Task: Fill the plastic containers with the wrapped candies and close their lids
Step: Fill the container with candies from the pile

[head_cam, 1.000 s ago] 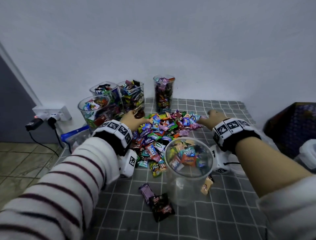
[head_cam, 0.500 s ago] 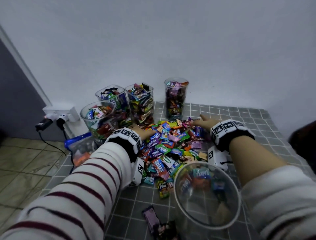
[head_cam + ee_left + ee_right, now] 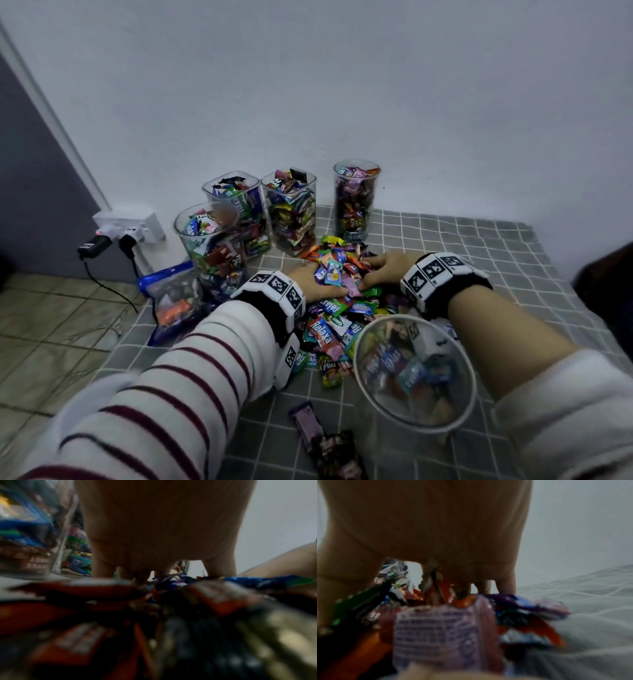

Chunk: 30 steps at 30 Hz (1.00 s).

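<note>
Both hands, the left hand [image 3: 310, 279] and right hand [image 3: 387, 270], cup inward on the candy pile [image 3: 337, 301] at frame centre, fingers curled round a heaped scoop, likely to carry many at once. Lower right, the near container [image 3: 416, 371] stands open and part-filled, close by for the drop. Four filled containers [image 3: 291, 212] wait lidless at the wall.
</note>
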Each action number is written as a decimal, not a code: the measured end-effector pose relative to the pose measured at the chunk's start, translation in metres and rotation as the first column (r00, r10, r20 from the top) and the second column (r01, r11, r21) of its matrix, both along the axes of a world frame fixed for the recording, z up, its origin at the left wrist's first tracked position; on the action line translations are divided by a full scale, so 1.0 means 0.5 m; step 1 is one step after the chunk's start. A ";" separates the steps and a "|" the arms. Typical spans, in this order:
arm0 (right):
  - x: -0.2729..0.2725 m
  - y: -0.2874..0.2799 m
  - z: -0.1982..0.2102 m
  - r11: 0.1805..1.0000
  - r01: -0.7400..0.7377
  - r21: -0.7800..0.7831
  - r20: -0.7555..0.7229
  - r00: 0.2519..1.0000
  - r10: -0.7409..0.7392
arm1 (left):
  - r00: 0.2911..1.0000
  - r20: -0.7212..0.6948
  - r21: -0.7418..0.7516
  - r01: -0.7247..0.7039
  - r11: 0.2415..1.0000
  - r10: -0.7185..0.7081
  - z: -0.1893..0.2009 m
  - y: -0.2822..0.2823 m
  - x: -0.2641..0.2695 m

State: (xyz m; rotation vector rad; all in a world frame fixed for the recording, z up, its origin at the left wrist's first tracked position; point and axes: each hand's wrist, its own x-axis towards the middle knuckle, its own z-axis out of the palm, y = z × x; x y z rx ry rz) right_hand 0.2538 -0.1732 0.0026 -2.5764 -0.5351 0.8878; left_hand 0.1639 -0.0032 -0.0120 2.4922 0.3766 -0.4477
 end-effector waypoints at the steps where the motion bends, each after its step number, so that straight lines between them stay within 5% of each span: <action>1: -0.003 0.000 -0.001 1.000 -0.009 -0.001 -0.028 1.000 0.008 | 1.000 -0.018 0.010 0.011 1.000 -0.011 0.000 -0.001 -0.001; 4: -0.024 -0.012 0.006 0.999 -0.034 -0.006 -0.059 0.998 0.034 | 0.995 -0.062 0.062 0.077 0.995 -0.073 0.012 -0.009 -0.013; 16: -0.127 -0.057 0.058 0.989 -0.076 -0.124 0.264 0.959 0.107 | 0.981 0.059 0.338 0.157 0.928 -0.187 0.054 -0.037 -0.053; 30: -0.188 -0.106 0.107 0.996 0.043 0.078 0.278 0.958 -0.064 | 0.965 0.255 0.147 0.023 0.989 -0.060 0.090 -0.062 -0.107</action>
